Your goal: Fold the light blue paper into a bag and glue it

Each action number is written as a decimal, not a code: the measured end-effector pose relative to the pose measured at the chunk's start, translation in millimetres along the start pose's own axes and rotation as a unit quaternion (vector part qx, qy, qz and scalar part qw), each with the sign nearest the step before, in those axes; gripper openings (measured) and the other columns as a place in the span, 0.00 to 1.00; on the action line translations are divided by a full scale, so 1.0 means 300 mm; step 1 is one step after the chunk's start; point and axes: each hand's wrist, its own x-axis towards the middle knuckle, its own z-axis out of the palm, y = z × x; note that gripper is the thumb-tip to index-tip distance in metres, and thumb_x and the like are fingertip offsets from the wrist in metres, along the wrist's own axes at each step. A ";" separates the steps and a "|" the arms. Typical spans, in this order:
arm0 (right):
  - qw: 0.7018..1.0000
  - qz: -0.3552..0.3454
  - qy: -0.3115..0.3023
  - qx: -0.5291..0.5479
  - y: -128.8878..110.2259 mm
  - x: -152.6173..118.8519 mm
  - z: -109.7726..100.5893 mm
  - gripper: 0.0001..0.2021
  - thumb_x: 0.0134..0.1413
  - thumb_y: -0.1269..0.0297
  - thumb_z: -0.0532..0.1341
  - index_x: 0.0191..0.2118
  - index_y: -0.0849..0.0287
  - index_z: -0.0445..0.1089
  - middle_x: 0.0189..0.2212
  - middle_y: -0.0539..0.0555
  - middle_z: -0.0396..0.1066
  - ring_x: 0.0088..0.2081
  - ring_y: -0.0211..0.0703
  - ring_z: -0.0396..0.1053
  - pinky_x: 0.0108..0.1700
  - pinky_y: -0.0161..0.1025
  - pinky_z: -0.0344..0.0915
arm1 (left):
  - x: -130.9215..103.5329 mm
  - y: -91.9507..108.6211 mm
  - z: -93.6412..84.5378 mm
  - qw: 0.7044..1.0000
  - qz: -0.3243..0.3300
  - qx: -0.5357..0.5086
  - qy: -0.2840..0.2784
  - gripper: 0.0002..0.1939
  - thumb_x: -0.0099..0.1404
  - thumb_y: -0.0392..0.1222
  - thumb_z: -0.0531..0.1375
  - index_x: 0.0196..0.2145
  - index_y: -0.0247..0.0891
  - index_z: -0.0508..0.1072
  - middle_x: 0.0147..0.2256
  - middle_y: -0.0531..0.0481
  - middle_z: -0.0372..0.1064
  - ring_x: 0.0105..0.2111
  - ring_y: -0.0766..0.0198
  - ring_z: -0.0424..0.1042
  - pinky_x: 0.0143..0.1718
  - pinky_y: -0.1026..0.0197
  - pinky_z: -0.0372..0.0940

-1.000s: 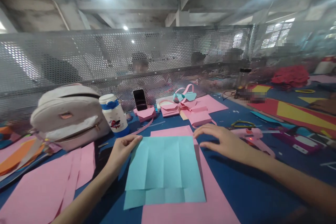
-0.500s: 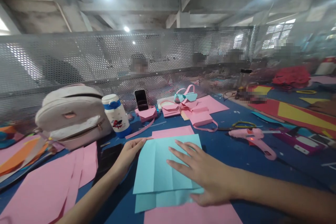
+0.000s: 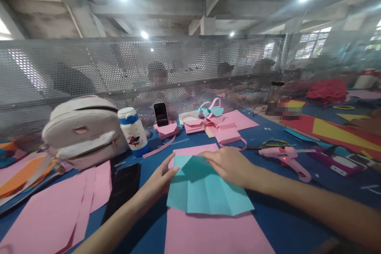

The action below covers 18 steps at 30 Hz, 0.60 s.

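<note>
A creased turquoise paper sheet lies on a pink sheet on the blue table. My left hand pinches its left edge near the far corner. My right hand grips the far edge, where a flap is folded over toward me. The sheet sits turned at an angle, its near right corner pointing out over the blue tabletop.
A black phone lies left of my left arm, beside loose pink sheets. Behind stand a white bag, a white bottle, a propped phone and pink paper bags. A pink glue gun and scissors lie at right. A mesh screen backs the table.
The turquoise sheet has been rotated and its far edge folded toward me. My right hand moved from pressing flat on the sheet to gripping its far edge; my left hand slid right along the edge.
</note>
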 end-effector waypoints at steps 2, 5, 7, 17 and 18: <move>0.998 0.027 0.022 0.057 0.034 0.016 -0.039 0.14 0.64 0.67 0.52 0.46 0.59 0.74 0.35 0.59 0.77 0.34 0.47 0.73 0.34 0.36 0.59 | -0.007 0.001 0.003 1.000 -0.005 0.007 -0.023 0.52 0.47 0.60 0.72 0.64 0.40 0.57 0.53 0.37 0.71 0.48 0.46 0.74 0.46 0.52 0.69; 0.985 0.032 0.021 0.169 0.087 0.022 -0.086 0.15 0.64 0.63 0.51 0.37 0.63 0.73 0.32 0.57 0.75 0.32 0.44 0.70 0.33 0.35 0.59 | -0.011 -0.003 -0.013 0.994 -0.004 0.090 -0.054 0.45 0.46 0.55 0.73 0.59 0.39 0.64 0.50 0.39 0.74 0.44 0.48 0.76 0.43 0.53 0.71; 0.966 0.038 0.011 0.257 0.121 0.013 -0.109 0.15 0.64 0.59 0.51 0.40 0.63 0.72 0.35 0.56 0.75 0.33 0.43 0.70 0.32 0.35 0.62 | -0.005 -0.004 -0.037 0.987 -0.001 0.150 -0.052 0.36 0.47 0.50 0.73 0.52 0.37 0.71 0.44 0.41 0.77 0.38 0.50 0.77 0.38 0.55 0.72; 0.925 0.117 -0.095 0.350 0.235 -0.116 -0.070 0.25 0.58 0.57 0.58 0.59 0.63 0.64 0.30 0.53 0.75 0.32 0.48 0.74 0.36 0.41 0.70 | 0.031 0.070 -0.149 0.948 0.048 0.315 0.003 0.12 0.50 0.48 0.69 0.26 0.35 0.79 0.24 0.50 0.76 0.23 0.59 0.72 0.25 0.63 0.65; 0.936 0.110 -0.086 0.322 0.238 -0.123 -0.057 0.26 0.58 0.60 0.57 0.61 0.61 0.60 0.35 0.55 0.76 0.37 0.49 0.75 0.40 0.42 0.70 | 0.029 0.068 -0.145 0.942 0.051 0.332 -0.004 0.12 0.50 0.47 0.68 0.26 0.35 0.80 0.24 0.49 0.77 0.23 0.59 0.72 0.25 0.64 0.65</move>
